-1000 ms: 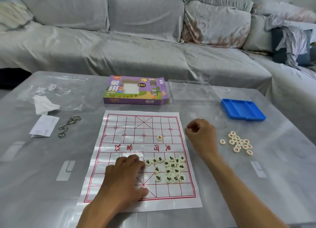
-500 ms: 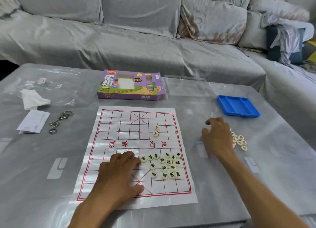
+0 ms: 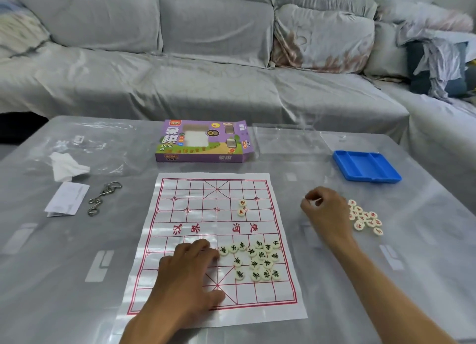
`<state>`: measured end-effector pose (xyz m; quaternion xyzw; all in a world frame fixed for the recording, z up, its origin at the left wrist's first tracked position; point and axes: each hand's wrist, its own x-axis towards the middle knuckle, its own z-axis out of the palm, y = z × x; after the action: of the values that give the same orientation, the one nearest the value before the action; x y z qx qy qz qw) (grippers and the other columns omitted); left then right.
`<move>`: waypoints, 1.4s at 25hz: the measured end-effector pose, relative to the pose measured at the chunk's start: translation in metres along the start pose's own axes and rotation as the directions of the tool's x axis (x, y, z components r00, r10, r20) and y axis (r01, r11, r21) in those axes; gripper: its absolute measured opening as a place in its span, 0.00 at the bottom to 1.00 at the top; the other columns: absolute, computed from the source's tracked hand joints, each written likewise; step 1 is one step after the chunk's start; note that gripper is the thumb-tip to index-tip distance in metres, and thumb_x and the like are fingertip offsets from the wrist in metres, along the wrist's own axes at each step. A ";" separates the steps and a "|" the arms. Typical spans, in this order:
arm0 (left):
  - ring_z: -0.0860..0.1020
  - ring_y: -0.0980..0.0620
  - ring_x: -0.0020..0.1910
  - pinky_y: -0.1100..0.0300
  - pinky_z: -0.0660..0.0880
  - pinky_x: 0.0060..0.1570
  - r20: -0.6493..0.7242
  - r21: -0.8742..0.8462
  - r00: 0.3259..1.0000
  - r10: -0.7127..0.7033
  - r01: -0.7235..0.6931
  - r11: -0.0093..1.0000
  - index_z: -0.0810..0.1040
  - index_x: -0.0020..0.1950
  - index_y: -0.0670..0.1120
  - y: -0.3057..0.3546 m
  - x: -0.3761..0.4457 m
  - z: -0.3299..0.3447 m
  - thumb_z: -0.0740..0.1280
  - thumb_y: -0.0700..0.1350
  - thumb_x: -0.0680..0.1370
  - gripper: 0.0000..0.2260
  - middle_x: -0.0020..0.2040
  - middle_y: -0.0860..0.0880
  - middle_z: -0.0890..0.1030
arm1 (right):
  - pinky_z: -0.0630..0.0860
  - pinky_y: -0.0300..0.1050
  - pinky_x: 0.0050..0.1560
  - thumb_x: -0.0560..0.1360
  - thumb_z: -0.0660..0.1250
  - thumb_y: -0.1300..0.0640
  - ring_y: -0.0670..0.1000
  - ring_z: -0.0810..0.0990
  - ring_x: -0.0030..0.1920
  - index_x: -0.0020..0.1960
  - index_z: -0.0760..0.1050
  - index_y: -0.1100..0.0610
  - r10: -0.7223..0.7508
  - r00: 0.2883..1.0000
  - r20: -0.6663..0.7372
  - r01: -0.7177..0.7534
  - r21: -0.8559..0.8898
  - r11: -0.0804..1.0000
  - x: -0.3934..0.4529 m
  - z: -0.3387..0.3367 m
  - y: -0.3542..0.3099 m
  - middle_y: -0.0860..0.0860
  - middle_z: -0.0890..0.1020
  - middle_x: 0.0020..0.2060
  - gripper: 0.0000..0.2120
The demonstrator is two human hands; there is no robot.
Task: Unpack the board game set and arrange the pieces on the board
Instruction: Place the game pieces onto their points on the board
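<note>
my right hand pinches a pale piece just right of the board. my left hand lies flat on the near board, beside the black pieces. red pieces lie right; two red pieces on the far half.

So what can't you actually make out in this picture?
- Head view: whatever the right hand pinches; its curled fingers hide it.
- Part of the loose pile of red pieces, behind that hand.
- The board squares under the left hand.
- Characters on the black pieces: too small to read.
</note>
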<state>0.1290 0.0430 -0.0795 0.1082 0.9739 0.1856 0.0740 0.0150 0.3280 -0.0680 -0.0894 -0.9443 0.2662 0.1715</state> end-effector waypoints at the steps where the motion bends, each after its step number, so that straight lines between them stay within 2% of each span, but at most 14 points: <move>1: 0.59 0.57 0.69 0.55 0.62 0.62 0.001 -0.001 1.000 -0.002 0.002 1.000 0.65 0.67 0.61 -0.001 0.000 0.000 0.64 0.65 0.68 0.28 0.69 0.65 0.60 | 0.72 0.42 0.43 0.71 0.71 0.57 0.46 0.76 0.41 0.42 0.79 0.53 -0.070 0.998 0.008 0.070 0.053 0.996 -0.003 0.015 -0.018 0.46 0.80 0.39 0.01; 3: 0.59 0.57 0.69 0.55 0.61 0.62 -0.001 -0.003 1.000 0.000 0.000 1.000 0.65 0.67 0.61 -0.001 0.001 0.000 0.64 0.65 0.69 0.28 0.70 0.65 0.59 | 0.72 0.41 0.45 0.71 0.69 0.57 0.47 0.76 0.42 0.42 0.79 0.53 -0.179 0.981 0.078 0.173 0.084 0.981 -0.010 0.045 -0.048 0.46 0.80 0.39 0.01; 6: 0.57 0.57 0.70 0.55 0.61 0.63 -0.009 0.003 1.000 -0.001 0.001 1.000 0.64 0.68 0.62 -0.003 -0.001 0.000 0.63 0.65 0.69 0.29 0.70 0.65 0.58 | 0.74 0.47 0.49 0.74 0.65 0.56 0.53 0.77 0.47 0.46 0.83 0.54 -0.267 0.927 0.264 0.289 -0.046 0.956 -0.020 0.069 -0.057 0.49 0.82 0.45 0.07; 8: 0.58 0.57 0.69 0.55 0.62 0.62 -0.007 0.023 1.000 0.004 -0.004 1.000 0.64 0.68 0.62 -0.005 0.001 0.002 0.60 0.67 0.66 0.30 0.70 0.66 0.59 | 0.74 0.49 0.50 0.76 0.64 0.54 0.53 0.76 0.49 0.48 0.83 0.53 -0.256 0.931 0.259 0.281 -0.065 0.958 -0.017 0.049 -0.039 0.48 0.82 0.48 0.09; 9: 0.59 0.57 0.69 0.56 0.62 0.60 -0.004 0.026 1.000 0.004 -0.004 1.000 0.64 0.67 0.62 -0.005 0.002 0.003 0.60 0.67 0.66 0.30 0.69 0.66 0.59 | 0.74 0.48 0.49 0.76 0.64 0.54 0.52 0.76 0.48 0.48 0.82 0.53 -0.219 0.953 0.212 0.244 -0.104 0.964 -0.014 0.034 -0.025 0.48 0.81 0.48 0.09; 11: 0.60 0.57 0.67 0.56 0.63 0.59 0.008 0.029 1.000 -0.002 0.002 1.000 0.65 0.66 0.62 -0.005 0.003 0.006 0.62 0.67 0.66 0.29 0.68 0.66 0.60 | 0.75 0.49 0.46 0.76 0.63 0.53 0.52 0.76 0.45 0.48 0.78 0.54 -0.027 0.995 0.096 0.052 -0.260 0.964 0.000 0.001 0.014 0.50 0.80 0.46 0.07; 13: 0.60 0.56 0.68 0.56 0.63 0.59 0.014 0.028 1.000 -0.005 0.004 1.000 0.65 0.67 0.62 -0.004 0.003 0.006 0.62 0.67 0.66 0.29 0.68 0.66 0.60 | 0.75 0.49 0.45 0.75 0.62 0.51 0.56 0.77 0.46 0.49 0.72 0.54 0.237 0.970 0.057 -0.191 -0.429 0.883 0.009 -0.027 0.052 0.52 0.77 0.46 0.07; 14: 0.60 0.56 0.68 0.55 0.63 0.59 0.013 0.026 1.000 -0.007 0.006 1.000 0.65 0.67 0.62 -0.004 0.003 0.007 0.62 0.67 0.66 0.30 0.69 0.66 0.60 | 0.73 0.49 0.44 0.75 0.61 0.52 0.58 0.77 0.47 0.50 0.70 0.55 0.317 0.945 0.076 -0.246 -0.473 0.846 0.009 -0.034 0.067 0.53 0.77 0.47 0.07; 16: 0.61 0.56 0.68 0.55 0.63 0.58 0.008 0.018 1.000 -0.012 0.012 1.000 0.66 0.67 0.63 -0.003 0.002 0.005 0.61 0.67 0.65 0.31 0.69 0.66 0.61 | 0.72 0.48 0.44 0.76 0.60 0.53 0.59 0.77 0.46 0.50 0.72 0.56 0.348 0.930 0.122 -0.260 -0.451 0.854 0.007 -0.034 0.086 0.56 0.77 0.48 0.07; 19: 0.59 0.56 0.70 0.55 0.63 0.61 0.019 0.014 1.000 -0.020 0.020 1.000 0.65 0.68 0.62 0.000 0.002 0.003 0.63 0.67 0.67 0.30 0.71 0.65 0.60 | 0.70 0.46 0.43 0.73 0.61 0.57 0.57 0.74 0.42 0.48 0.75 0.57 0.318 0.943 0.096 -0.260 -0.383 0.886 0.005 -0.026 0.092 0.58 0.78 0.48 0.07; 23: 0.58 0.56 0.72 0.54 0.62 0.64 0.023 0.012 0.999 -0.026 0.025 1.000 0.64 0.69 0.62 -0.002 0.002 0.004 0.62 0.66 0.67 0.31 0.72 0.65 0.58 | 0.68 0.46 0.42 0.72 0.62 0.55 0.55 0.74 0.44 0.48 0.72 0.55 0.363 0.929 0.070 -0.334 -0.259 0.906 0.004 -0.027 0.088 0.54 0.77 0.45 0.06; 27: 0.58 0.56 0.71 0.54 0.62 0.64 0.022 0.004 0.999 -0.025 0.025 1.000 0.64 0.69 0.63 -0.003 0.002 0.003 0.58 0.68 0.64 0.33 0.72 0.65 0.58 | 0.70 0.45 0.39 0.73 0.62 0.56 0.55 0.73 0.49 0.50 0.72 0.51 0.313 0.946 0.090 -0.294 -0.178 0.939 0.003 -0.028 0.087 0.47 0.74 0.48 0.06; 30: 0.58 0.56 0.71 0.54 0.62 0.64 0.010 -0.003 1.000 -0.027 0.027 1.000 0.64 0.69 0.63 -0.003 0.000 0.003 0.52 0.70 0.59 0.37 0.72 0.65 0.58 | 0.68 0.46 0.44 0.74 0.63 0.55 0.54 0.73 0.49 0.50 0.72 0.52 0.304 0.950 0.074 -0.288 -0.171 0.942 0.005 -0.024 0.090 0.47 0.72 0.47 0.05; 35: 0.58 0.56 0.71 0.54 0.62 0.64 0.021 0.001 1.000 -0.020 0.020 1.000 0.64 0.69 0.62 -0.001 -0.001 0.001 0.61 0.67 0.67 0.31 0.72 0.65 0.58 | 0.68 0.46 0.39 0.75 0.63 0.55 0.54 0.73 0.44 0.43 0.72 0.52 0.252 0.968 0.012 -0.241 -0.249 0.938 0.012 -0.014 0.090 0.52 0.76 0.43 0.03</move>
<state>0.1297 0.0419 -0.0806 0.1004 0.9741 0.1833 0.0858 0.0161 0.4141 -0.1014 -0.2217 -0.9548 0.1686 0.1038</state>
